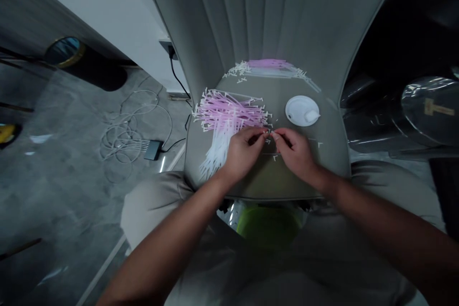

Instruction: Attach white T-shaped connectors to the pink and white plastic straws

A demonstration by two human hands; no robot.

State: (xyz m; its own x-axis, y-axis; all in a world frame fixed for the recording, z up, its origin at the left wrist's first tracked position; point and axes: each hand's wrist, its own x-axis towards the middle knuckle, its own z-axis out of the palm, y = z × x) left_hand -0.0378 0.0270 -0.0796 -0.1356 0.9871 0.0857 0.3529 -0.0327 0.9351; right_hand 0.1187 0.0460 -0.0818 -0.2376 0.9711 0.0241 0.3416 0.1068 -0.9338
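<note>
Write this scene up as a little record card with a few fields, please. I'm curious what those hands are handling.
Place: grey padded chair, seen from above
Left hand: fingertips pinching a small white piece
Right hand: fingertips pinching the same piece
Beside the hands: pile of pink and white plastic sticks
Also on the seat: round white lid
Against the chair back: more pink sticks
Below the seat: green basin
Floor: coiled white cable

No legible text; tan label [439, 107] blurred.
</note>
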